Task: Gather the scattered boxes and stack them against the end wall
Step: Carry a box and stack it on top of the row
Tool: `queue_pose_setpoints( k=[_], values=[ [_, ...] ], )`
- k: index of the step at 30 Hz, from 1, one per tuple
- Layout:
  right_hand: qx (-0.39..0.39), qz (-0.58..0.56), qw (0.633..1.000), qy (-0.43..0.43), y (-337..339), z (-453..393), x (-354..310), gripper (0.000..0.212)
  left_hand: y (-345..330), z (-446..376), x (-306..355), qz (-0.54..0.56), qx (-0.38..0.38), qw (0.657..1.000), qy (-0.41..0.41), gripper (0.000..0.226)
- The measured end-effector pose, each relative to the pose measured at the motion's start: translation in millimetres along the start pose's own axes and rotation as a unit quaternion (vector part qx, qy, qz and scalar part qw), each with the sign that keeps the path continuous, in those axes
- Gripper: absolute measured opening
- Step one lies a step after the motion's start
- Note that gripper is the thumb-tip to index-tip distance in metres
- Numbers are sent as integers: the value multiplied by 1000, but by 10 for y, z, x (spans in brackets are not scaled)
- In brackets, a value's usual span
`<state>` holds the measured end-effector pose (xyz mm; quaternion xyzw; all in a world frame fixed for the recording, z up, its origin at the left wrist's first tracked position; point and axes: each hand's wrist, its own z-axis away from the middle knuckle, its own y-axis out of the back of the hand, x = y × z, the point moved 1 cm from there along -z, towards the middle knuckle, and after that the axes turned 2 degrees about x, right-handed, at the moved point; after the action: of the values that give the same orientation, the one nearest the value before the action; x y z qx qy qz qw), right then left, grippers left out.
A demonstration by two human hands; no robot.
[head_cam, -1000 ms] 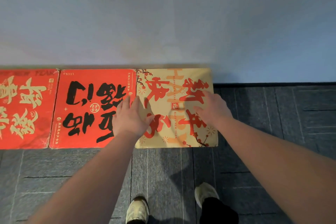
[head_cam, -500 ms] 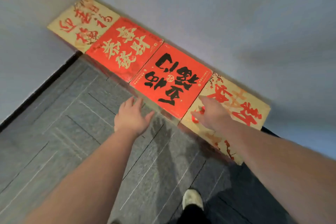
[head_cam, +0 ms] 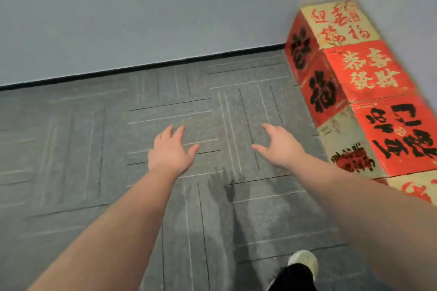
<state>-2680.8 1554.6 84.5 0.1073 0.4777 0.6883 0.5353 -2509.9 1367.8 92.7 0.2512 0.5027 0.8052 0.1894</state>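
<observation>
My left hand (head_cam: pixel 170 151) and right hand (head_cam: pixel 281 146) hover spread, empty; they've left the boxes (head_cam: pixel 369 73), seemingly blurred at right.

Grey carpet-tile floor (head_cam: pixel 165 196) with line pattern, bordered by a black skirting strip (head_cam: pixel 142 67). A row of printed boxes (head_cam: pixel 369 73) rests on it at right, touching side by side. One pale shoe (head_cam: pixel 303 261) stands near the bottom edge.

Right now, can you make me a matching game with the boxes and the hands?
Things:
1. corner box
2. second box
3. third box
4. left hand

Descriptions:
A. red top, black writing
B. open, holding nothing
C. cream top, red writing
D. red top, pale gold writing

Pairs: 1-C, 2-D, 3-A, 4-B
</observation>
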Motion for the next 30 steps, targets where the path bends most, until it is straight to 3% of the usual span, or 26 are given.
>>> queue_pose_setpoints(
  k=[7,12,21,30],
  values=[
    [-48,81,986,136,-1183,489,-2533,73,554,852,-2666,64,37,987,144,68],
    [-85,130,958,240,-2090,942,-4186,72,804,1519,-4323,106,75,956,262,66],
    [-165,208,892,367,-3744,1650,-6345,70,821,2535,-6457,173,98,880,432,67],
    [-236,261,821,449,-5457,2440,-8016,71,646,3437,-8281,220,107,772,587,69]
  ],
)
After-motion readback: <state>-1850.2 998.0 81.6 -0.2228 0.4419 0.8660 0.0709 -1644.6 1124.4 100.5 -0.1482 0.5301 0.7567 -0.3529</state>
